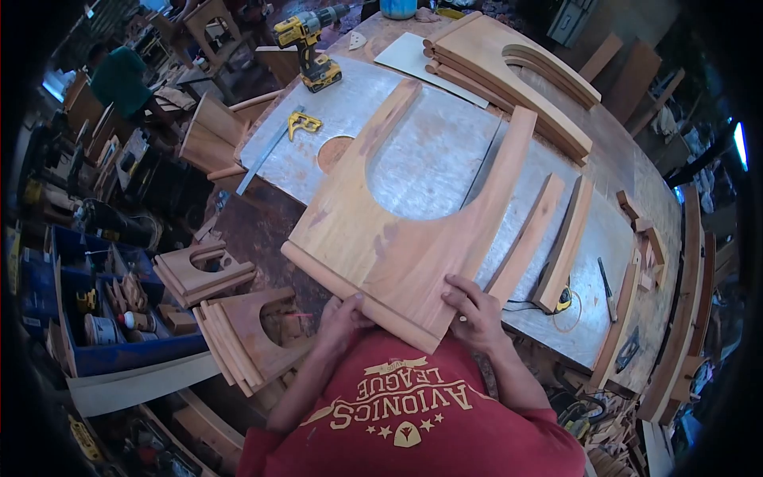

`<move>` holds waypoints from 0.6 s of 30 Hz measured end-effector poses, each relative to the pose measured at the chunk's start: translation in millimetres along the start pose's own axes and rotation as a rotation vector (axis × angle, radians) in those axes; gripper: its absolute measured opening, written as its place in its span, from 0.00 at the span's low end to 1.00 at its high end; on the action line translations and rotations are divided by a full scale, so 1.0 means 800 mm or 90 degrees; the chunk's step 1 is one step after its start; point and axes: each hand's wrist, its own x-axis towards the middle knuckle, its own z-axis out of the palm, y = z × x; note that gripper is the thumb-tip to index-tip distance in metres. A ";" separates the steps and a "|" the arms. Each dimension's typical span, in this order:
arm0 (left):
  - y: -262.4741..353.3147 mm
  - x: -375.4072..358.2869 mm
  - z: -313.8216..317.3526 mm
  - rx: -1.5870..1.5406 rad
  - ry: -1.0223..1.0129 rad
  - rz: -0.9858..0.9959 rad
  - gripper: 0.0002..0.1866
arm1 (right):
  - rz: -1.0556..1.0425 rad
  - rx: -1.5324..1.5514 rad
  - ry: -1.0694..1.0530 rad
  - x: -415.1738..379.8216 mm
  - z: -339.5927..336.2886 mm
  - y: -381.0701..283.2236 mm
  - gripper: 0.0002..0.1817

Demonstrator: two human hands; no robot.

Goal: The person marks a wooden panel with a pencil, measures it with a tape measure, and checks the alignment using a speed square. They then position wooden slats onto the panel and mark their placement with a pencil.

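A large wooden panel (334, 215) with a U-shaped cutout and two long legs lies tilted over the metal-topped table, its near end at my chest. A rounded wooden strip (362, 298) runs along that near end. My left hand (343, 319) is closed around the strip from below, its fingertips partly hidden. At the near right corner, my right hand (474, 312) grips the panel's side edge, with fingers on the upper face. Two loose, slightly curved wooden pieces (531, 230) (566, 242) lie just right of the panel.
A yellow cordless drill (306, 49) and a combination square (274, 147) sit at the back left. Stacked cutout panels (477, 40) stand at the back right. A tape measure (564, 300) lies by the loose pieces. Smaller panels (238, 334) and a blue toolbox (131, 354) are at left.
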 end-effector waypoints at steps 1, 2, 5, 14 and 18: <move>0.015 -0.011 0.008 0.006 -0.003 0.001 0.19 | -0.012 0.012 0.001 0.014 -0.011 -0.004 0.28; 0.025 -0.019 0.013 0.011 -0.005 0.001 0.20 | -0.024 0.024 0.001 0.028 -0.023 -0.009 0.28; 0.035 -0.025 0.003 -0.059 -0.097 0.013 0.22 | -0.088 0.047 0.007 0.080 -0.052 -0.024 0.27; 0.151 -0.100 -0.017 0.608 0.200 0.643 0.28 | -0.265 0.006 -0.035 0.263 -0.065 -0.102 0.22; 0.205 -0.099 -0.002 0.476 0.141 0.738 0.39 | -0.323 0.011 -0.012 0.351 -0.015 -0.145 0.21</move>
